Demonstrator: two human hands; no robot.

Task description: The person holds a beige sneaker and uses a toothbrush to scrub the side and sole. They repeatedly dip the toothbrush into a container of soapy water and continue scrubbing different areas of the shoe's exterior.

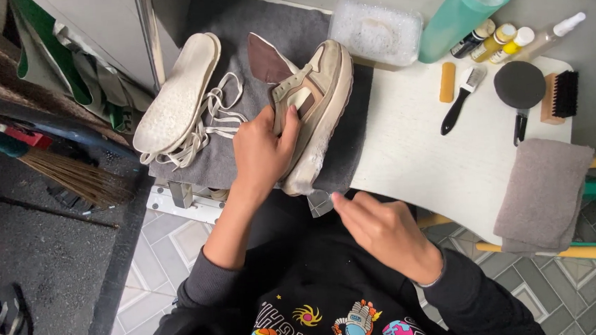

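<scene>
So nearest the camera, the right hand (383, 231) is curled up loosely, thumb and forefinger pinched on a small pale scrap right below the toe of the sneaker (315, 104). Can't tell what the scrap is, it's mostly hidden. A bit further out, the left hand (262, 152) is wrapped around the side of the shoe, thumb pressed onto the upper near the lace area, fingers tucked behind it.

The sneaker itself is beige and tan with brown panels, laces out, dark tongue flopped open, and it's tipped up on its side. The white sole edge has foamy suds along it. It sits on a grey mat (351, 136) at the left end of the white desk (414, 153).

Just left of the shoe: a loose pile of white laces (206, 125) and a pale insole (176, 92) lying on top of them. Off to the right, a folded grey cloth (544, 194) hangs over the desk edge. Further back there's a round dark sponge brush (521, 88), a wooden bristle brush (561, 95), a small black-handled brush (463, 99), a few little bottles (497, 41), a tall teal bottle (461, 12) and a clear tray of suds (376, 31).
</scene>
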